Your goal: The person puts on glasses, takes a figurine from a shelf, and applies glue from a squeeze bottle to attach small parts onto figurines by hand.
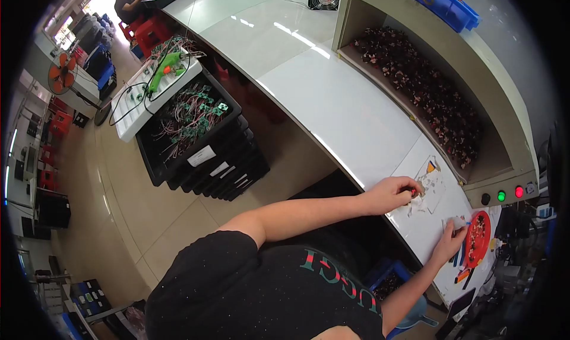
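Note:
My left hand is closed over the white bench, its thumb and fingers pinching a small dark and red piece whose kind I cannot make out. Beneath and beside those fingers lies a worn white sheet with torn, stained patches. My right hand grips a small translucent bottle with a blue tip, close to the near rim of a red round tray. Small dark and pale parts fill the tray's middle.
Over the bench stands a beige housing heaped with small dark parts. Its front carries green and red lights. Stacked black crates hold wired green boards, and a green glue gun lies above. Another person sits far off.

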`<state>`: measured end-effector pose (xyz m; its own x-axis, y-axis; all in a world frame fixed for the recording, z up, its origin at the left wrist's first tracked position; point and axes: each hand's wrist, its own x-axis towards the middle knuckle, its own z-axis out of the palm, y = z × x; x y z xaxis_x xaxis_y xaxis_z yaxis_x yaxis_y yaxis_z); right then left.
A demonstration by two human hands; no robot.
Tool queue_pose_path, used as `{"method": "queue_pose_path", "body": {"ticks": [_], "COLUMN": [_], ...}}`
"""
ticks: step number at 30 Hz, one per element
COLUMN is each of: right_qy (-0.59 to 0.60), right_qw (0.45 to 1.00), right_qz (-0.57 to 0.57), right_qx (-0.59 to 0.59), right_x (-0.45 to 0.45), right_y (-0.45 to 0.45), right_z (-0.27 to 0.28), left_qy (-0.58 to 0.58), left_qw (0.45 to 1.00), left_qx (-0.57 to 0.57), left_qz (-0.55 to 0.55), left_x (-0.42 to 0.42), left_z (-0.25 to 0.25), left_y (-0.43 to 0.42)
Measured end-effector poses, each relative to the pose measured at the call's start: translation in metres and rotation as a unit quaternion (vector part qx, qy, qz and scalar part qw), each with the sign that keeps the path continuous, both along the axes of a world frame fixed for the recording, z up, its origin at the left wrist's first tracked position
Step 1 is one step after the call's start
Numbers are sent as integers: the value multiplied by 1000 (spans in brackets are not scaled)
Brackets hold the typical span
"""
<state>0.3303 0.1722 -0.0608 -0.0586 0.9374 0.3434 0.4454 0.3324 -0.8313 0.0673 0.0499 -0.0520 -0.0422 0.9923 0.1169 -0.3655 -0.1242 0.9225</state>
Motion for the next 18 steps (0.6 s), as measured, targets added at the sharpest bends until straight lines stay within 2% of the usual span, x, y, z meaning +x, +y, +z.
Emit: {"method": "queue_pose_path", "body": {"ticks": [3, 6, 9, 15, 18], "right_qy": [5, -2, -6, -14, -3], "right_qw": [1000, 1000, 1000, 1000, 1000], "right_qz": [-3, -2, -7, -7, 6], "right_qx": [6, 11, 13, 18, 16], "right_x": [3, 3, 7, 5, 6], "right_y": [3, 8, 11, 11, 15], "right_z": [-3, -7, -10, -7, -10], "left_qy": [30, 11, 45, 46, 63], "left_qw": [999, 998, 999, 998, 993], "left_qx": [-26, 24, -9, 15, 64], "left_qz": [-8, 61, 13, 51, 83], "left_x": [-3, 4, 0, 1, 2], "left_z": [8, 5, 9, 11, 6], "left_y": [-2, 0, -3, -7, -4]}}
